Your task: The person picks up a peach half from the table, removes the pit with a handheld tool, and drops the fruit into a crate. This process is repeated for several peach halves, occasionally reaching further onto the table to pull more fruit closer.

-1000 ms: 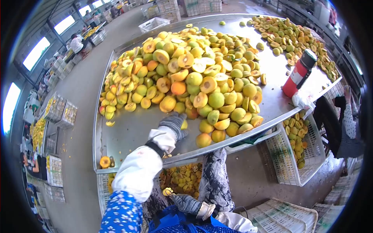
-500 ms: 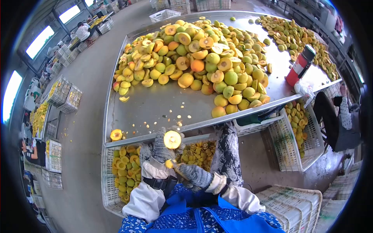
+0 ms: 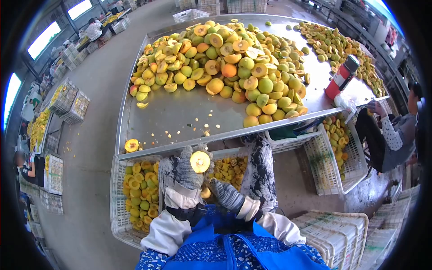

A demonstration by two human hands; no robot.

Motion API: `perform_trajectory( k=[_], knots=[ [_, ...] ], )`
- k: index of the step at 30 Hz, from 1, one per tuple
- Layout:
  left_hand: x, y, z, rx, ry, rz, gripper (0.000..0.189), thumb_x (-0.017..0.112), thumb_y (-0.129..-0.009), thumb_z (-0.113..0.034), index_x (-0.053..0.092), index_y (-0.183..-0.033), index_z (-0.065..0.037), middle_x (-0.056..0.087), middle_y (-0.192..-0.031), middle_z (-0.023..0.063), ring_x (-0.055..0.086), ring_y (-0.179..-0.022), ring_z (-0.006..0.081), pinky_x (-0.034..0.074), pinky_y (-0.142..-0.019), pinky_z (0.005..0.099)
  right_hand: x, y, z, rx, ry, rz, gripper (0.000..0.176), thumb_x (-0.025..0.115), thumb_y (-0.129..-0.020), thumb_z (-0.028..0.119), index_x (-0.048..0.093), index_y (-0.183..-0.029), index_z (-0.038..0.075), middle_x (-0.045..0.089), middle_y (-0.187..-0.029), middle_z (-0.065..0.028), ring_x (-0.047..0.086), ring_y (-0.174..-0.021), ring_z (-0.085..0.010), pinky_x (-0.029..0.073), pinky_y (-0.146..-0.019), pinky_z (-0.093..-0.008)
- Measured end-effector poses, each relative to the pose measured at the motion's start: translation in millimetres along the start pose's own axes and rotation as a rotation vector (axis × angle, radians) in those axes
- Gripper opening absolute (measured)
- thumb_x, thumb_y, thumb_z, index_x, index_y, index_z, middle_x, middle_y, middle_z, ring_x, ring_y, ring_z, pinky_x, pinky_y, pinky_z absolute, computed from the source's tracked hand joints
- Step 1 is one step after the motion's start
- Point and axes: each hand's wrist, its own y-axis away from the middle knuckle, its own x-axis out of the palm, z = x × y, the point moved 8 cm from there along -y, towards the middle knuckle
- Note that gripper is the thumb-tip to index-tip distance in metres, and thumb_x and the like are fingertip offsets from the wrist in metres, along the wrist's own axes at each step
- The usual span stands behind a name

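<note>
My left hand [image 3: 189, 173], in a grey knit glove, grips a peach half [image 3: 200, 162] with its pale cut face turned up. My right hand [image 3: 227, 195], also gloved, is closed just below and to the right of it. What its fingers hold is hidden. A small yellow fruit piece [image 3: 205, 193] shows between the two hands. Beyond them, a large heap of halved peaches [image 3: 216, 67] lies on the metal table [image 3: 180, 117]. A single peach half [image 3: 131, 145] and several small pale pits sit near the table's front edge.
Crates of peach halves stand below the table: a left crate [image 3: 116, 202] and a right crate [image 3: 317, 166]. An upturned crate [image 3: 335, 231] is at my right. A red flask [image 3: 342, 77] stands on the table. A seated person [image 3: 396, 135] is at the right.
My right hand has moved slightly right and up, its fingers now nearer the left hand. The yellow piece beside it sits a little lower and further right. The left hand still holds the peach half.
</note>
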Motion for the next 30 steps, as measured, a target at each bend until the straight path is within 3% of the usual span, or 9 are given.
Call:
perform_trajectory(
  k=[1,3,5,14,19,22,24,27,30],
  knots=[
    [-0.7,-0.3,-11.0,0.075,-0.188,0.021,0.027,0.054,-0.082,-0.022,0.052,-0.098,-0.001,0.059,-0.089,0.0115,0.059,-0.078,0.0223,0.05,-0.067,0.0328,0.5,8.4,-9.9,0.057,-0.011,-0.059,0.028,0.038,-0.091,0.021,0.052,-0.101,-0.002,0.057,-0.072,-0.0186,0.057,-0.066,-0.0328,0.045,-0.063,-0.0401],
    [7.7,-7.6,-20.9,0.116,-0.291,0.102,0.026,0.054,-0.082,-0.022,0.052,-0.098,-0.001,0.059,-0.09,0.0114,0.059,-0.079,0.0219,0.05,-0.068,0.033,-10.9,6.1,-9.6,0.407,-0.323,-0.011,0.029,0.037,-0.091,0.02,0.053,-0.1,-0.002,0.057,-0.074,-0.02,0.057,-0.069,-0.0341,0.045,-0.063,-0.0391],
    [24.4,-7.7,-1.9,-0.034,0.051,0.1,0.027,0.052,-0.083,-0.024,0.054,-0.096,0.0,0.059,-0.09,0.0118,0.059,-0.079,0.0235,0.05,-0.067,0.0351,-25.4,4.1,-6.1,0.621,-0.392,0.074,0.031,0.034,-0.092,0.023,0.054,-0.096,-0.002,0.057,-0.079,-0.0221,0.057,-0.073,-0.0363,0.044,-0.063,-0.0399],
    [67.7,14.0,22.8,-0.589,1.341,-0.116,0.024,0.046,-0.085,-0.023,0.053,-0.091,-0.001,0.058,-0.084,0.0128,0.057,-0.071,0.0254,0.048,-0.061,0.0329,-18.4,-10.2,-32.7,0.582,-0.045,0.031,0.035,0.033,-0.09,0.031,0.052,-0.092,0.002,0.056,-0.08,-0.0237,0.054,-0.071,-0.0407,0.042,-0.06,-0.0476],
    [99.7,35.0,72.0,-0.866,1.324,-0.17,0.028,0.044,-0.085,-0.029,0.053,-0.089,-0.003,0.056,-0.075,0.0108,0.053,-0.061,0.0222,0.046,-0.057,0.0289,-10.9,-4.6,-38.6,0.635,-0.05,0.027,0.038,0.03,-0.091,0.032,0.052,-0.094,0.0,0.057,-0.081,-0.0243,0.056,-0.074,-0.039,0.043,-0.06,-0.0473],
    [101.3,32.8,77.3,-0.732,1.239,-0.101,0.024,0.043,-0.089,-0.027,0.051,-0.091,-0.004,0.057,-0.084,0.0078,0.056,-0.07,0.0177,0.048,-0.061,0.0283,-13.2,-7.4,-35.3,0.552,-0.209,0.025,0.036,0.032,-0.091,0.029,0.051,-0.097,-0.001,0.057,-0.08,-0.0239,0.056,-0.076,-0.038,0.043,-0.06,-0.0453],
    [71.3,24.5,45.2,-0.369,0.726,-0.109,0.025,0.042,-0.089,-0.027,0.051,-0.093,-0.003,0.057,-0.085,0.0084,0.056,-0.072,0.0177,0.048,-0.062,0.0283,-7.1,-3.8,-41.7,0.51,-0.255,0.059,0.032,0.034,-0.09,0.025,0.05,-0.102,0.0,0.057,-0.079,-0.0236,0.056,-0.074,-0.0374,0.043,-0.059,-0.0443],
    [61.1,23.6,14.8,-0.196,0.512,-0.029,0.025,0.043,-0.089,-0.027,0.051,-0.093,-0.003,0.057,-0.086,0.0093,0.056,-0.074,0.0179,0.048,-0.063,0.0283,-14.5,-3.0,-20.7,0.135,0.096,-0.003,0.028,0.038,-0.088,0.016,0.045,-0.11,0.0,0.057,-0.077,-0.0234,0.056,-0.068,-0.0369,0.043,-0.056,-0.0428],
    [58.0,27.4,5.5,-0.115,0.433,0.012,0.026,0.043,-0.089,-0.026,0.051,-0.094,-0.002,0.057,-0.086,0.0102,0.056,-0.075,0.0181,0.049,-0.064,0.0283,-19.7,-7.1,-16.7,0.218,-0.045,0.023,0.034,0.04,-0.084,0.009,0.041,-0.115,-0.002,0.056,-0.074,-0.0229,0.056,-0.063,-0.0366,0.043,-0.052,-0.0419]
  ],
)
